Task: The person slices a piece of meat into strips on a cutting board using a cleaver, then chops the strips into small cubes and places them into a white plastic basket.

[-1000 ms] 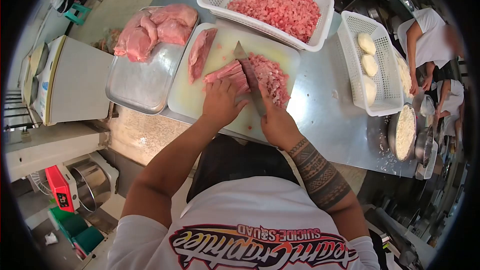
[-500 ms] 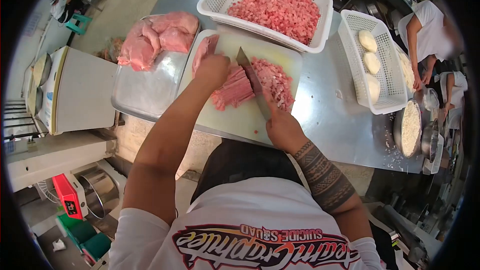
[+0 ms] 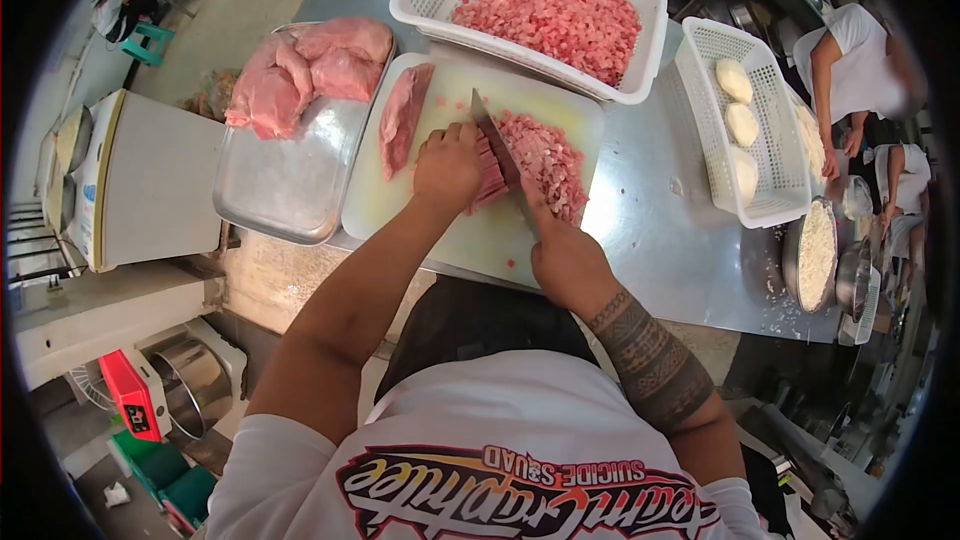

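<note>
My right hand [image 3: 567, 258] is closed round the handle of a knife [image 3: 508, 162], whose blade points up and away across the cutting board [image 3: 470, 245]. The blade stands between a bundle of meat strips [image 3: 490, 183] and a pile of diced meat [image 3: 548, 162] to its right. On top of the strips, left of the blade, rests my left hand [image 3: 448, 168], fingers bent and pressed together, covering part of them. A long uncut piece of meat [image 3: 402, 120] lies at the board's left side.
Large raw cuts [image 3: 335, 58] lie on a metal tray [image 3: 283, 202] at left. Behind the board, a white basket [image 3: 648, 60] holds diced meat. At right stand another basket [image 3: 698, 130] with pale lumps, a bowl of white shreds [image 3: 817, 255] and two people [image 3: 860, 50].
My left hand has moved from beside the long uncut piece rightward onto the strips, close to the blade. The long piece now shows fully. The knife has shifted slightly.
</note>
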`<action>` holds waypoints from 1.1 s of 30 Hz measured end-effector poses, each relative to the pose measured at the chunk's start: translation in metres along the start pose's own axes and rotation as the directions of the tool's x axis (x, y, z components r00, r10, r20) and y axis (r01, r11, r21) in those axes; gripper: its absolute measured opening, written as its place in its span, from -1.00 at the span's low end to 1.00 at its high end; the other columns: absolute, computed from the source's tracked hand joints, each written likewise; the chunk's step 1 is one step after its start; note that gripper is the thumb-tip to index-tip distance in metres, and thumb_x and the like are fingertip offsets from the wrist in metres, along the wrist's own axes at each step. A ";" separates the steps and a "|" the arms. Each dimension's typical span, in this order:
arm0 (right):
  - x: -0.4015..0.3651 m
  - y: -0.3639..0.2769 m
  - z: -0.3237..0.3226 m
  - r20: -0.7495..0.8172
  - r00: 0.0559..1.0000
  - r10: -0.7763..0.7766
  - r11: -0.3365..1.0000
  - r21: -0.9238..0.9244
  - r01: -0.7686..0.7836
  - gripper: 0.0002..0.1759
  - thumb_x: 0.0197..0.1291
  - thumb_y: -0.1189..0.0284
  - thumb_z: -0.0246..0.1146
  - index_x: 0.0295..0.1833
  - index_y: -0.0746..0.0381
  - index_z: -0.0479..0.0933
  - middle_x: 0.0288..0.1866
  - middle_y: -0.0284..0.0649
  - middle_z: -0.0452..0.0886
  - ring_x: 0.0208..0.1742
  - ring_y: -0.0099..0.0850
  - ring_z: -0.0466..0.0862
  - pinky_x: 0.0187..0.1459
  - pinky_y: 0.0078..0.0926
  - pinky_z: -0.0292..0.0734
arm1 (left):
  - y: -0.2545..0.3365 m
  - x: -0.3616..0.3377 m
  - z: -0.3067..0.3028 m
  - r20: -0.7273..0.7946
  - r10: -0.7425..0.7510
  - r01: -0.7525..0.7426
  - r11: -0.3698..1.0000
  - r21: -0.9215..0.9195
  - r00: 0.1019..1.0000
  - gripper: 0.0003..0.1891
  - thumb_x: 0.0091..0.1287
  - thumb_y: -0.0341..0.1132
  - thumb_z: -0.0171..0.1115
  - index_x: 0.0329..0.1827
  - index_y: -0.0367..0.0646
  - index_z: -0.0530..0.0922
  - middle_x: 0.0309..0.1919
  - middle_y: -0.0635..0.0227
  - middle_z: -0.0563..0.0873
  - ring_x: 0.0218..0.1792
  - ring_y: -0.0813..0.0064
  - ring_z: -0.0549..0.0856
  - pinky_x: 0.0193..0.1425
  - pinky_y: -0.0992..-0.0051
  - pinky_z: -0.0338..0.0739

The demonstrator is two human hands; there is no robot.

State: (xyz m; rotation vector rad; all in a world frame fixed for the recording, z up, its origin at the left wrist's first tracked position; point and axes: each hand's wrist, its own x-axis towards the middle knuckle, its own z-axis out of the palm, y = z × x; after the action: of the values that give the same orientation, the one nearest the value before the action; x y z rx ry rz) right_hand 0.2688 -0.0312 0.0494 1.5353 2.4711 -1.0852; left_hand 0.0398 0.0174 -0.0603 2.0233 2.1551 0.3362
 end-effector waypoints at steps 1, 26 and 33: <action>-0.007 -0.005 -0.005 -0.003 1.000 0.000 1.000 -0.013 0.000 0.05 0.28 0.58 0.15 0.86 0.03 -0.09 -0.10 0.19 0.77 -0.11 0.17 0.79 -0.02 0.16 0.67 | 0.001 0.000 0.000 0.003 0.000 0.000 1.000 0.013 1.000 -0.60 0.46 -0.33 0.12 0.33 -0.20 0.54 0.19 0.10 0.73 0.23 -0.01 0.70 0.36 0.04 0.60; 0.028 -0.030 -0.016 -0.002 0.998 -0.057 0.998 0.004 0.057 0.12 0.23 0.64 0.16 0.87 0.06 -0.16 -0.17 0.21 0.78 -0.15 0.22 0.78 -0.04 0.23 0.64 | -0.003 -0.004 0.011 -0.155 -0.005 -0.006 0.997 -0.072 0.988 -0.73 0.41 -0.34 0.15 0.11 -0.23 0.56 0.00 0.08 0.75 0.07 -0.03 0.72 0.24 0.01 0.60; -0.008 -0.029 -0.031 0.143 0.990 -0.009 0.994 0.105 -0.006 0.14 0.23 0.65 0.16 0.87 0.04 -0.20 -0.16 0.26 0.76 -0.18 0.29 0.75 -0.03 0.26 0.62 | -0.001 -0.001 0.008 -0.127 0.000 -0.012 0.996 -0.089 0.992 -0.73 0.40 -0.36 0.14 0.10 -0.24 0.56 0.01 0.06 0.75 0.07 -0.02 0.71 0.24 0.04 0.61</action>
State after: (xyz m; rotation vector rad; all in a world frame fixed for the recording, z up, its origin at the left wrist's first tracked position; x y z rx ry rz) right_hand 0.2596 -0.0270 0.0910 1.4243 2.3563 -1.2966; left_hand 0.0410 0.0163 -0.0681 2.0105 2.1637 0.5661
